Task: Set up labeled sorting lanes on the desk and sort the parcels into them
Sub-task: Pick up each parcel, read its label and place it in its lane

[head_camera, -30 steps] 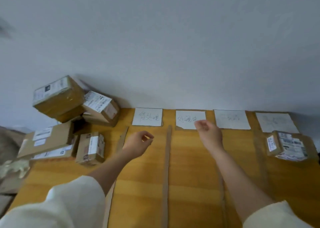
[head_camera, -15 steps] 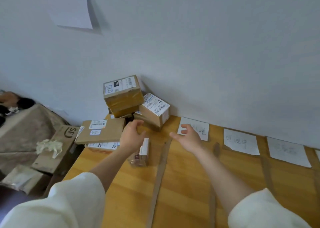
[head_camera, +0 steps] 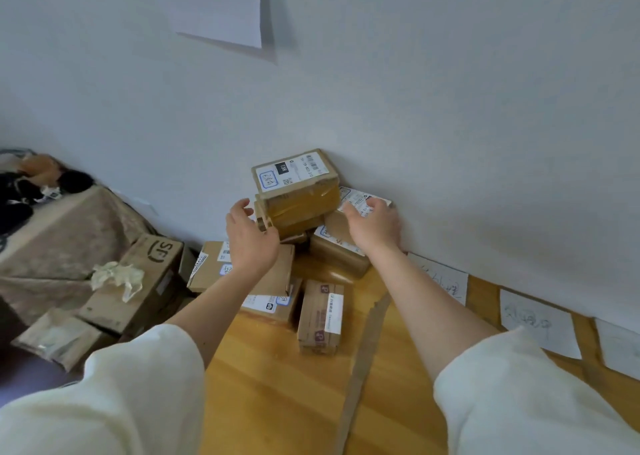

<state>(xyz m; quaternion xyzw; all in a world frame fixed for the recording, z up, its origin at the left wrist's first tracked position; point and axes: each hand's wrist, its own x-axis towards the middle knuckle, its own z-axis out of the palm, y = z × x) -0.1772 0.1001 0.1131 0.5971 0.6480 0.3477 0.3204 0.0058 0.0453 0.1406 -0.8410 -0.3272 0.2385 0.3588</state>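
Observation:
A heap of brown cardboard parcels lies in the desk's back left corner against the wall. The top parcel [head_camera: 298,181] carries a white shipping label and shiny tape. My left hand [head_camera: 251,236] hovers open just left of it, fingers spread. My right hand [head_camera: 374,226] reaches in from the right, open, its fingers at a tilted parcel [head_camera: 341,243] with a white label. A small parcel [head_camera: 321,316] stands on its side nearer me. White paper lane labels [head_camera: 538,323] lie along the wall, with cardboard divider strips [head_camera: 363,361] between lanes.
The wooden desk [head_camera: 277,385] ends at the left, where an SF box [head_camera: 138,281] with crumpled paper sits beside a cloth-covered surface [head_camera: 59,233]. A flat parcel [head_camera: 242,267] lies under my left forearm. A paper sheet [head_camera: 225,8] hangs on the wall.
My view swung left from the lanes to the parcel heap. Both hands moved from the label area up to either side of the top parcels.

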